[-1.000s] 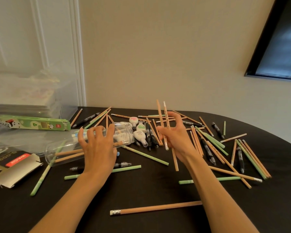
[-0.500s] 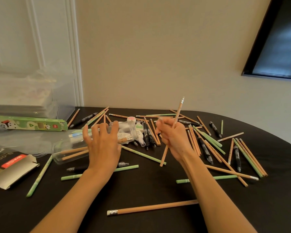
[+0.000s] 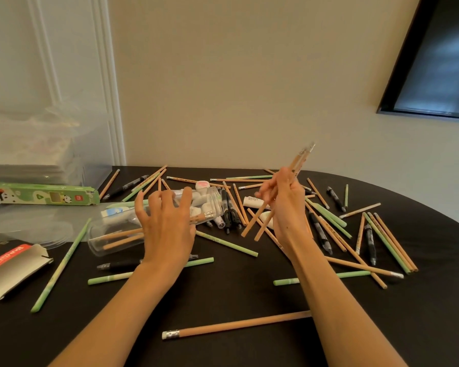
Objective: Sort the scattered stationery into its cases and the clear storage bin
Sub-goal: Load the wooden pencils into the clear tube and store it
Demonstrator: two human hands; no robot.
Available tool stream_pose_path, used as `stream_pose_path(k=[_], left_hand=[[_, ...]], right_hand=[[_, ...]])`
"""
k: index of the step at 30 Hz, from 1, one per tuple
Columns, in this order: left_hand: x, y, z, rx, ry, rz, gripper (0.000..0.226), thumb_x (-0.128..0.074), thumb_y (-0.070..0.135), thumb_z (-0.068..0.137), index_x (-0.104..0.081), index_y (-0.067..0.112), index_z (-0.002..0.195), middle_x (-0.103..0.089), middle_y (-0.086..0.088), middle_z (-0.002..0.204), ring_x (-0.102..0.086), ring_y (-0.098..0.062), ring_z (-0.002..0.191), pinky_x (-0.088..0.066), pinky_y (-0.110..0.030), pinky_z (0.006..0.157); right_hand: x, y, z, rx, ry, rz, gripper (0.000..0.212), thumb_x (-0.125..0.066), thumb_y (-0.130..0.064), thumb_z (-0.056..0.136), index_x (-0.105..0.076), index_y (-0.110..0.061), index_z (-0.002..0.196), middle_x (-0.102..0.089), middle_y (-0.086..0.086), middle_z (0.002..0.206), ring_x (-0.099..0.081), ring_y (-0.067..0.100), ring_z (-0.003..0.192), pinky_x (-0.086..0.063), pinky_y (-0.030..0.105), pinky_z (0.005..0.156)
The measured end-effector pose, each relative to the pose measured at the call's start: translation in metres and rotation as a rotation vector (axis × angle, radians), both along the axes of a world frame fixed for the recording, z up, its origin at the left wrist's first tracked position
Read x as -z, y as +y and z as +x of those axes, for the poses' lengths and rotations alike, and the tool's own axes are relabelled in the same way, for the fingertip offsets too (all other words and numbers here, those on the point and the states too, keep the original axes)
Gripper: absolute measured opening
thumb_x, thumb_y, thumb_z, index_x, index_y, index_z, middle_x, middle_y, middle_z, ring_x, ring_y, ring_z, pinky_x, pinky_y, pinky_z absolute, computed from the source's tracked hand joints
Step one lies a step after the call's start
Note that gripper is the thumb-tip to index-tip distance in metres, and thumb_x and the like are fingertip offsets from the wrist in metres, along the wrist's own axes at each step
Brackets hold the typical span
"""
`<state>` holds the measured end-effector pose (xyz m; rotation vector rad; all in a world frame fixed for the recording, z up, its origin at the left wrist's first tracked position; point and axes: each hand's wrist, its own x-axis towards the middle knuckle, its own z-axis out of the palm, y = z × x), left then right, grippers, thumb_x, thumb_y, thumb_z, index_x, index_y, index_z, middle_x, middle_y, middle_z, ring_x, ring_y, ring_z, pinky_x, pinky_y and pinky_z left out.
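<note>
Since a moment ago your right hand [image 3: 284, 205] has swung its two wooden pencils [image 3: 276, 197] further upright, eraser ends now high above the table's far edge, fingers pinching them mid-shaft; your left hand [image 3: 167, 223] rests with spread, relaxed fingers on the clear plastic jar [image 3: 122, 229], which lies on its side with pencils inside. Around them wooden pencils, green pencils, black pens and white correction tapes lie scattered on the black table [image 3: 223, 292]; the green pencil box [image 3: 40, 197] and an open cardboard case [image 3: 8, 268] lie at the left.
</note>
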<state>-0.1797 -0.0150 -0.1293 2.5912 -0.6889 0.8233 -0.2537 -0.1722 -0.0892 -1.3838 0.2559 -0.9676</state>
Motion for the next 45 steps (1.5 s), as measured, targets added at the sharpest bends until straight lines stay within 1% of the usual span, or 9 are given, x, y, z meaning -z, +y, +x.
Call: stream_pose_path(k=[4,10,13,20,26,31,37,40,45], left_hand=[[0.001,-0.002,-0.001,0.012,-0.011,0.012,0.065,-0.064,0.029,0.084,-0.033,0.026,0.141,-0.042,-0.008,0.134,-0.031,-0.028,0.129,0.006,-0.043,0.106],[0.003,0.0,-0.004,0.022,-0.005,0.037,0.064,-0.062,0.028,0.085,-0.032,0.026,0.141,-0.04,-0.008,0.136,-0.029,-0.028,0.131,0.004,-0.044,0.108],[0.004,0.002,-0.003,0.033,-0.002,0.052,0.064,-0.061,0.029,0.086,-0.03,0.026,0.141,-0.039,-0.006,0.135,-0.03,-0.026,0.131,-0.002,-0.045,0.112],[0.002,0.003,-0.004,0.083,0.016,0.045,0.064,-0.058,0.03,0.088,-0.025,0.028,0.142,-0.035,-0.004,0.137,-0.027,-0.024,0.131,-0.007,-0.041,0.111],[0.002,-0.001,-0.006,0.141,-0.005,0.05,0.065,-0.062,0.03,0.086,-0.029,0.029,0.142,-0.038,-0.005,0.136,-0.029,-0.025,0.13,-0.01,-0.04,0.108],[0.01,-0.008,0.001,0.154,-0.176,0.041,0.078,-0.092,0.021,0.041,-0.062,0.017,0.114,-0.062,-0.013,0.098,-0.059,-0.033,0.095,-0.039,-0.048,0.09],[0.013,-0.005,0.005,0.158,-0.227,0.048,0.081,-0.093,0.014,0.037,-0.064,0.015,0.112,-0.061,-0.015,0.098,-0.059,-0.036,0.094,-0.04,-0.05,0.086],[0.012,-0.008,0.002,0.186,-0.24,0.044,0.081,-0.093,0.018,0.036,-0.065,0.014,0.112,-0.062,-0.014,0.095,-0.061,-0.035,0.09,-0.045,-0.051,0.084],[0.009,-0.003,0.003,0.142,-0.215,-0.011,0.071,-0.09,0.023,0.049,-0.062,0.014,0.113,-0.061,-0.013,0.094,-0.059,-0.035,0.09,-0.023,-0.039,0.086]], right_hand=[[0.002,-0.003,0.002,0.032,-0.059,-0.106,0.037,-0.033,-0.03,0.099,-0.047,-0.012,0.07,-0.043,0.002,0.055,-0.038,0.004,0.041,-0.036,0.017,0.046],[0.033,-0.005,0.017,0.049,0.247,-0.263,0.032,-0.036,-0.032,0.098,-0.05,-0.012,0.078,-0.051,-0.001,0.066,-0.051,0.006,0.061,-0.042,0.012,0.061],[0.036,-0.008,0.018,0.13,0.377,-0.354,0.04,-0.035,-0.035,0.099,-0.05,-0.012,0.07,-0.045,-0.002,0.062,-0.043,0.007,0.058,-0.036,0.011,0.051],[0.023,-0.004,0.011,0.15,0.193,-0.078,0.026,-0.043,-0.031,0.097,-0.049,-0.014,0.078,-0.046,-0.003,0.062,-0.046,0.002,0.048,-0.042,0.012,0.047],[0.013,-0.003,0.012,0.099,-0.083,0.469,0.022,-0.037,-0.032,0.1,-0.049,-0.018,0.088,-0.046,-0.002,0.064,-0.044,0.006,0.058,-0.041,0.02,0.062],[0.011,0.004,0.016,-0.055,-0.181,0.778,0.019,-0.044,-0.03,0.098,-0.052,-0.012,0.098,-0.058,0.004,0.074,-0.057,0.009,0.068,-0.052,0.023,0.075],[0.008,-0.007,0.007,-0.035,-0.276,0.858,0.017,-0.045,-0.025,0.098,-0.052,-0.01,0.103,-0.061,0.01,0.091,-0.063,0.016,0.082,-0.054,0.025,0.067],[0.012,0.002,0.008,-0.133,-0.289,0.883,0.016,-0.046,-0.026,0.097,-0.051,-0.011,0.1,-0.063,0.012,0.093,-0.065,0.017,0.083,-0.055,0.031,0.078],[0.02,0.035,0.019,-0.289,0.041,0.452,0.023,-0.043,-0.025,0.098,-0.056,-0.007,0.102,-0.061,0.006,0.105,-0.055,0.014,0.107,-0.034,0.036,0.106]])
